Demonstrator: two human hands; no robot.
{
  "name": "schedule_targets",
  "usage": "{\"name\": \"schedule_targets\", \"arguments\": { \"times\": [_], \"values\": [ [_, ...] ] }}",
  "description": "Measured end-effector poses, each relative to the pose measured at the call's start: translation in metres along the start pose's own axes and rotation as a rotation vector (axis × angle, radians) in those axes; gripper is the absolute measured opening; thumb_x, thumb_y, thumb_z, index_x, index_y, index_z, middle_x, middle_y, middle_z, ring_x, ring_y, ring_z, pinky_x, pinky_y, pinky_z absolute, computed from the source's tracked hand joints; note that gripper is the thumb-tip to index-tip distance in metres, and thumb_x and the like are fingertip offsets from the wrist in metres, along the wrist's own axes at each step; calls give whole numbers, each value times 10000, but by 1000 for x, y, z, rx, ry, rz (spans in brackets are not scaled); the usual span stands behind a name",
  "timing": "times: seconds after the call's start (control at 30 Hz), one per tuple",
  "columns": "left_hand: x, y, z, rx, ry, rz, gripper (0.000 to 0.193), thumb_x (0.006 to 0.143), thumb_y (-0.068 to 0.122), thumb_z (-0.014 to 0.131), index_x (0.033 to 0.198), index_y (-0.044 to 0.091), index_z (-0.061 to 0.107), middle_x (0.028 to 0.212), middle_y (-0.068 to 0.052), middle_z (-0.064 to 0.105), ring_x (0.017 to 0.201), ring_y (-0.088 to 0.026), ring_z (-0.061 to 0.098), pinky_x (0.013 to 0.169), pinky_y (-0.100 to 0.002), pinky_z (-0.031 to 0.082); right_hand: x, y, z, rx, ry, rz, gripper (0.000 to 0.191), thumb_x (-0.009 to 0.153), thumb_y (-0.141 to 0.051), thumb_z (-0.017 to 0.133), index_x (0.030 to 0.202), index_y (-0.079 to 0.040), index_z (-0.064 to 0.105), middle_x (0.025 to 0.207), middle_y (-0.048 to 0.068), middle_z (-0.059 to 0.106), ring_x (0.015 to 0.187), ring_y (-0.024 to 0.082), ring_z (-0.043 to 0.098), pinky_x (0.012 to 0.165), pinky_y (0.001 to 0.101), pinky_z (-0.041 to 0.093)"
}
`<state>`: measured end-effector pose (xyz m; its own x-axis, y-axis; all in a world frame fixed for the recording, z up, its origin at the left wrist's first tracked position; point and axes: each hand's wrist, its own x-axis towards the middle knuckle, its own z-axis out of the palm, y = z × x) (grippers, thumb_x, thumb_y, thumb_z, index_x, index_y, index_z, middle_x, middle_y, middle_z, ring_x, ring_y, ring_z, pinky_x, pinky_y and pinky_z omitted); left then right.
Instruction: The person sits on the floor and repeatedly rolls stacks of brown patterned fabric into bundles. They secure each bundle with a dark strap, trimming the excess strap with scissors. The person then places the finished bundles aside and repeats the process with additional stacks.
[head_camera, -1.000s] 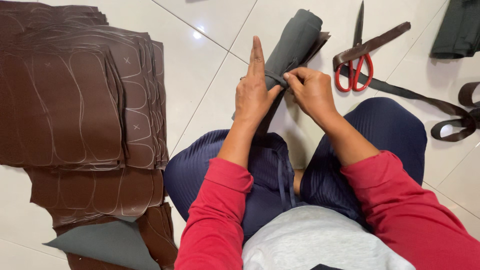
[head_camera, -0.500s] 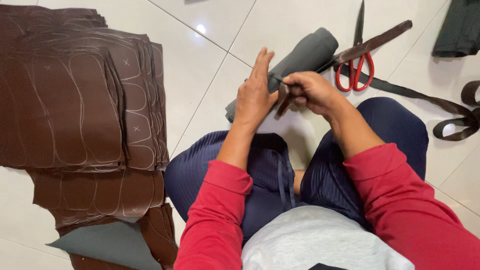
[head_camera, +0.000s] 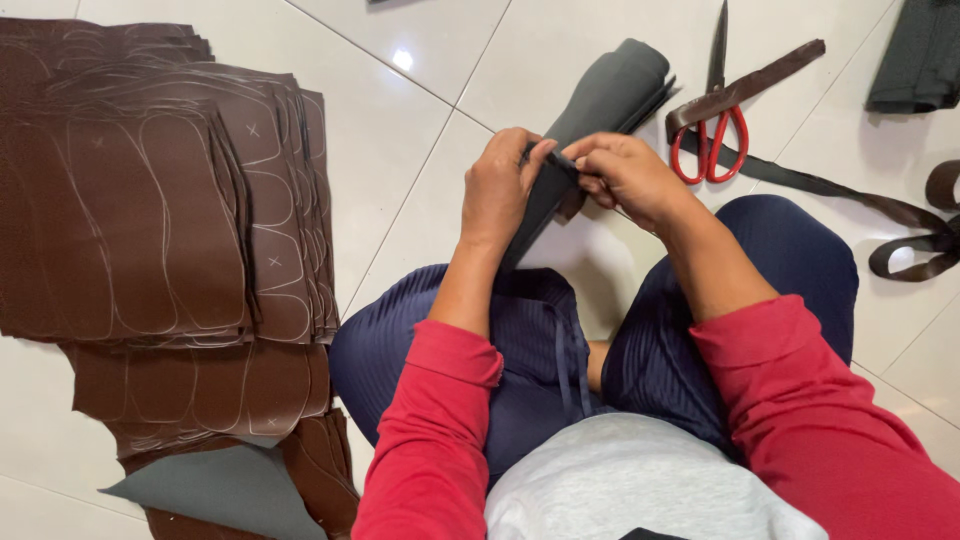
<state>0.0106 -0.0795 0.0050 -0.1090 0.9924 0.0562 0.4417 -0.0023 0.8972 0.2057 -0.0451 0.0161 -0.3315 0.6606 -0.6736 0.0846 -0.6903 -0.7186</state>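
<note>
Packages: none in view.
Labels: none in view.
Signs: none in view.
Screens: none in view.

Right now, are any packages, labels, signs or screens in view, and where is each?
None in view. Only chalk outlines and small cross marks show on the stacked brown leather sheets at the left, on the white tiled floor.

Left hand (head_camera: 497, 187) now curled on roll (head_camera: 596, 120)
</note>
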Motion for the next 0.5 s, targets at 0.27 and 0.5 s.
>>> {"name": "schedule_targets", "arguments": {
  "times": [0.27, 0.5],
  "values": [
    [3, -16, -1, 157, 86, -149, 302, 957, 322, 700, 882, 33, 656, 902, -135, 689, 817, -362, 670, 717, -460, 526, -8, 5, -4, -167, -37, -74, 190, 955, -84, 623, 1035, -63, 452, 688, 10, 528, 556, 66, 444, 457, 227, 293],
    [10, -33, 1, 287, 86, -229, 395, 946, 414, 677, 851, 30, 672, 893, -148, 695, 819, -379, 661, 715, -482, 508, -4, 12, -7, -288, -70, -143, 167, 1001, -133, 616, 1051, -64, 473, 730, -8, 559, 631, 60, 491, 554, 217, 385]
  ]
}}
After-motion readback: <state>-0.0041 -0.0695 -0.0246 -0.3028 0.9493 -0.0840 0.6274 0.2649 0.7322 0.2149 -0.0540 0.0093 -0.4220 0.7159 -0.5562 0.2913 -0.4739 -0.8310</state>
